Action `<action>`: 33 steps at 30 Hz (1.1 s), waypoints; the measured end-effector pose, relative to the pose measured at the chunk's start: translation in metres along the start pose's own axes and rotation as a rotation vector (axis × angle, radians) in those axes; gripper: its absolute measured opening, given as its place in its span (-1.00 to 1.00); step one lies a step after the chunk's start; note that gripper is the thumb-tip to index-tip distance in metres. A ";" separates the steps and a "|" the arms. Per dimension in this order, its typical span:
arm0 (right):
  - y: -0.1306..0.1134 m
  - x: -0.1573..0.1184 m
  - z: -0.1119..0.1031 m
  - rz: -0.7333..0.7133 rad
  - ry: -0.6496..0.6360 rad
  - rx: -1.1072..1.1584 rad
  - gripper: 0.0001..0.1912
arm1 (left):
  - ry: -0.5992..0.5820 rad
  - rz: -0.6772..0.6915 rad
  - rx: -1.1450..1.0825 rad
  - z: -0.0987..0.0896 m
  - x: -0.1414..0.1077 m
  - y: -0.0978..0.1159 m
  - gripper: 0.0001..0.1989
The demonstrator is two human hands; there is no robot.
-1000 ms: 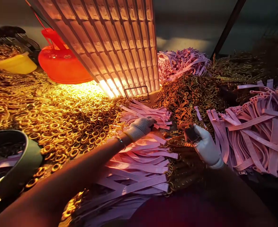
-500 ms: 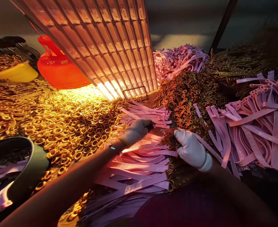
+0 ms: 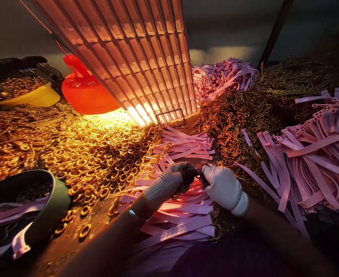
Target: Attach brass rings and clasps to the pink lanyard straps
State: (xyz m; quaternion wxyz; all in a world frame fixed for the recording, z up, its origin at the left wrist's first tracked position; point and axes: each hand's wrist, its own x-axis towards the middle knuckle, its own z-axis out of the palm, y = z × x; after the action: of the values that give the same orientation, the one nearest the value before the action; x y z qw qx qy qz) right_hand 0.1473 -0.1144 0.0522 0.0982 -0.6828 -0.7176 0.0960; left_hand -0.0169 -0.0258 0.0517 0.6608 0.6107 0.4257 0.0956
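My left hand (image 3: 171, 181), in a dotted knit glove with dark fingertips, is closed above a pile of pink straps (image 3: 183, 225). A metal ring shows just beneath its fingers. Close beside it on the right, my right hand (image 3: 222, 186), in a white glove, is closed at a small dark item. What lies between the two sets of fingertips is too dark to make out. Brass-coloured rings (image 3: 215, 227) are attached at the right ends of the nearer straps. More pink straps (image 3: 186, 144) lie beyond my hands.
Brass rings (image 3: 100, 150) spread across the left. A green container (image 3: 61, 192) holds straps at lower left. Behind stand a yellow bowl (image 3: 39, 96), a lit red lamp (image 3: 88, 94) and a slatted panel (image 3: 140, 57). Metal clasps (image 3: 232, 119) and strap piles (image 3: 325, 161) lie right.
Both hands have come together over the straps, my left moving right and my right moving left. The whole scene has shifted slightly right and down in view.
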 end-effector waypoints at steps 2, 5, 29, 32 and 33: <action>-0.001 0.000 -0.003 -0.012 -0.013 -0.014 -0.72 | -0.033 -0.009 -0.065 -0.003 0.003 -0.006 -0.66; -0.003 -0.002 -0.005 -0.019 -0.026 -0.036 -0.70 | -0.073 -0.010 -0.185 -0.005 0.006 -0.015 -0.62; 0.001 -0.014 0.014 -0.296 -0.048 -0.241 -0.83 | -0.029 -0.045 0.109 0.021 -0.018 -0.021 -0.74; 0.000 -0.015 0.018 -0.360 -0.002 -0.294 -0.78 | -0.049 0.015 0.200 0.012 -0.019 -0.023 -0.72; 0.000 -0.015 0.019 -0.357 0.018 -0.290 -0.77 | -0.043 0.065 0.272 0.004 -0.020 -0.022 -0.73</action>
State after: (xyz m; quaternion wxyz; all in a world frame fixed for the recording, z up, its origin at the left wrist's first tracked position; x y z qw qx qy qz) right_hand 0.1430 -0.1299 0.0342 0.0207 -0.5529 -0.8323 -0.0332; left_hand -0.0357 -0.0468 0.0408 0.5773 0.7102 0.4005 0.0452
